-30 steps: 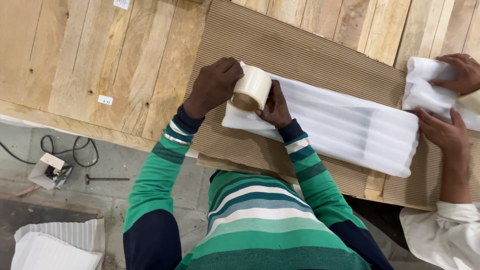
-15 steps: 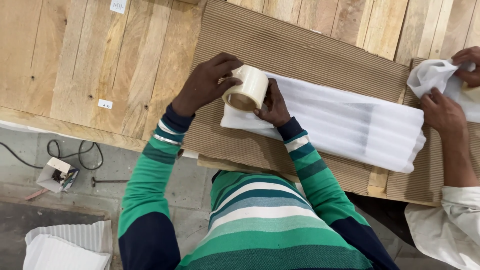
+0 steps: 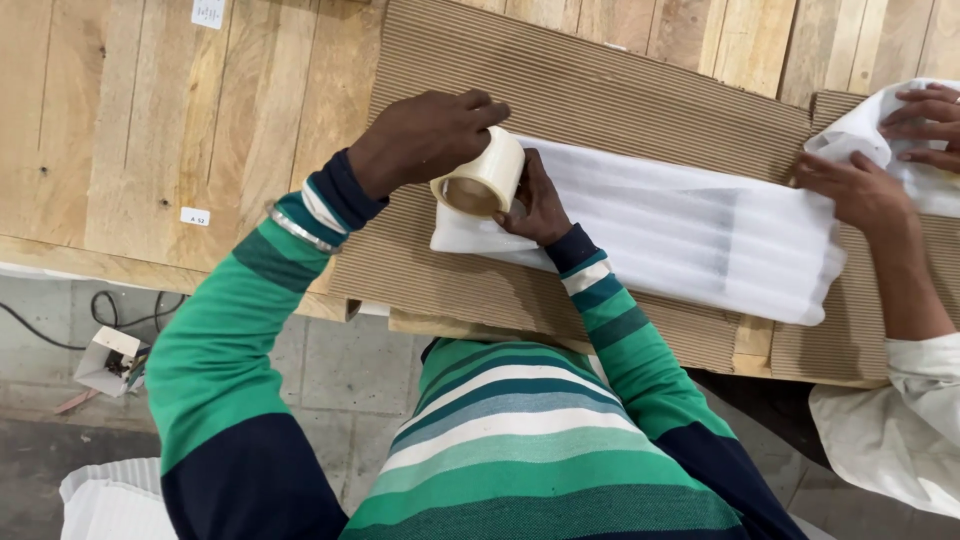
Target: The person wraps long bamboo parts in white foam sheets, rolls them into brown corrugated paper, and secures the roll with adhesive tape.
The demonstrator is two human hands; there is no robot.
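Gripping tape roll [image 3: 482,178] at foam wrap [image 3: 690,235] edge, both hands.

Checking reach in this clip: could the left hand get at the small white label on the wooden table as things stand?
Probably yes. The left hand holds the tape roll, but the label lies on bare table just outside that forearm, with nothing between them. The hand would have to let go of the roll or carry it along.

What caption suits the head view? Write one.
Left hand holds a cream tape roll over a white foam-wrapped bundle; right hand steadies it.
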